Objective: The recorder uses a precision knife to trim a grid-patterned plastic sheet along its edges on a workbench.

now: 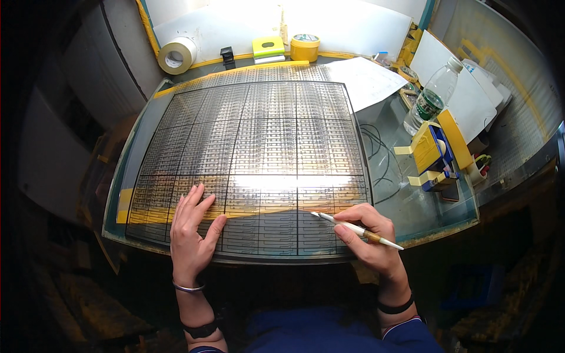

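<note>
A large dark-lined film sheet (265,141), printed with a grid of fine circuit-like patterns, lies on the lit glass table. My left hand (195,226) rests flat on its near left part, fingers stretched out and thumb apart. My right hand (372,235) grips a slim white pen-like tool (353,227) with a brown band. The tool's pointed tip meets or hovers just over the sheet's near right part; I cannot tell which. Its exact kind is unclear. Bright lamp glare covers part of the sheet between and beyond my hands.
A wide tape roll (177,56), a yellow-green box (268,47) and a yellow tape roll (305,47) stand along the back. White paper (372,82) lies behind the sheet. On the right are a plastic bottle (434,97), a blue-yellow tape dispenser (434,154) and thin dark wires (385,157).
</note>
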`<state>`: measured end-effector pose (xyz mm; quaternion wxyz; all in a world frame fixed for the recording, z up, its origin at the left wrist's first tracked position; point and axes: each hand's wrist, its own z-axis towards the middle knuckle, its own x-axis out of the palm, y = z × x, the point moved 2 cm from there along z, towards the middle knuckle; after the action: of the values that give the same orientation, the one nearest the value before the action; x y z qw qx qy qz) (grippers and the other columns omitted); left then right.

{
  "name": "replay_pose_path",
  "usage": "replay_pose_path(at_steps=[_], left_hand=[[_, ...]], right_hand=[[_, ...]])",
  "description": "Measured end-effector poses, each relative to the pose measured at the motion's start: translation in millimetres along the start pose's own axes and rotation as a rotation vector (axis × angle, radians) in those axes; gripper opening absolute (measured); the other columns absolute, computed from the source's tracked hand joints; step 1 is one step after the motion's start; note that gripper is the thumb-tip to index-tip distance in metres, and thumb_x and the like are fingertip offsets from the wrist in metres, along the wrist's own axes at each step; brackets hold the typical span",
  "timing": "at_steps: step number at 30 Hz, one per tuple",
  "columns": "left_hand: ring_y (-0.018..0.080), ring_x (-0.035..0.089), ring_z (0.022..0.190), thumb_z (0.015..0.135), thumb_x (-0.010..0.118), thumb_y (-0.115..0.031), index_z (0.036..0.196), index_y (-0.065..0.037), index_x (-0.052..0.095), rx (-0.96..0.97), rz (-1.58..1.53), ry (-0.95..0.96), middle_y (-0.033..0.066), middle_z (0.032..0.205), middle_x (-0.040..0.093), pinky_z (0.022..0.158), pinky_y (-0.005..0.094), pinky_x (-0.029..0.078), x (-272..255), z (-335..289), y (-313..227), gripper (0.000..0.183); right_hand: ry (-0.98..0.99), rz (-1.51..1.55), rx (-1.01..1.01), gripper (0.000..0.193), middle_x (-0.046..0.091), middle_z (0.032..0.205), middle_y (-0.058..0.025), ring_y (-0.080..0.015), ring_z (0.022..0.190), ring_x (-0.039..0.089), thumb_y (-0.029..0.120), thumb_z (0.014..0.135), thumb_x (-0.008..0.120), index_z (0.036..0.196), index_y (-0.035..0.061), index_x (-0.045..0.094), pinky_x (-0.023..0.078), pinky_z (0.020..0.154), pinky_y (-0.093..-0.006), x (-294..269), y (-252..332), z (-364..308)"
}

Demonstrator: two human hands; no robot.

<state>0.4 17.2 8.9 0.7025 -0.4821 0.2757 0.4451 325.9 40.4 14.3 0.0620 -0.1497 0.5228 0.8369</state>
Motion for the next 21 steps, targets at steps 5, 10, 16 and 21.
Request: replay_pose_path(at_steps=[5,10,16,21], left_hand=[[0.0335,0.049,0.144,0.092,0.076,-0.022,0.130,-0.004,0.069,0.000,-0.002,0.000,0.0168,0.148,0.059,0.123,0.0482,0.031,-0.1,0.0,0.3,0.044],[0.0337,0.048,0.144,0.092,0.076,-0.023,0.130,-0.003,0.069,-0.001,0.002,0.003,0.0166,0.148,0.059,0.123,0.0483,0.032,-0.4,0.3,-0.5,0.044],[0.0338,0.048,0.144,0.092,0.076,-0.023,0.130,-0.004,0.069,-0.001,0.004,0.005,0.0164,0.148,0.059,0.123,0.0485,0.032,-0.4,0.4,-0.2,0.044],[0.0336,0.048,0.144,0.092,0.076,-0.023,0.130,-0.004,0.069,-0.007,0.008,0.003,0.0163,0.148,0.059,0.123,0.0485,0.032,-0.3,-0.3,0.0,0.043]], right_hand=[[0.068,0.006,-0.005,0.009,0.072,0.085,-0.0110,-0.0216,0.080,0.067,0.005,0.086,0.080,0.088,0.0000,0.073,0.051,0.074,-0.0327,-3.0,-4.2,-2.2],[0.090,0.091,0.051,0.009,0.072,0.084,-0.0107,-0.0193,0.077,0.067,0.005,0.085,0.080,0.085,0.0005,0.072,0.051,0.072,-0.0318,-6.5,-9.7,-6.1],[0.036,0.032,0.048,0.011,0.073,0.088,-0.0121,-0.0224,0.083,0.068,0.006,0.087,0.079,0.092,-0.0006,0.073,0.052,0.077,-0.0329,-1.9,-3.3,-1.8],[0.014,-0.005,0.026,0.014,0.074,0.091,-0.0126,-0.0243,0.087,0.068,0.008,0.087,0.079,0.097,-0.0011,0.074,0.052,0.081,-0.0338,-0.7,0.7,0.4]])
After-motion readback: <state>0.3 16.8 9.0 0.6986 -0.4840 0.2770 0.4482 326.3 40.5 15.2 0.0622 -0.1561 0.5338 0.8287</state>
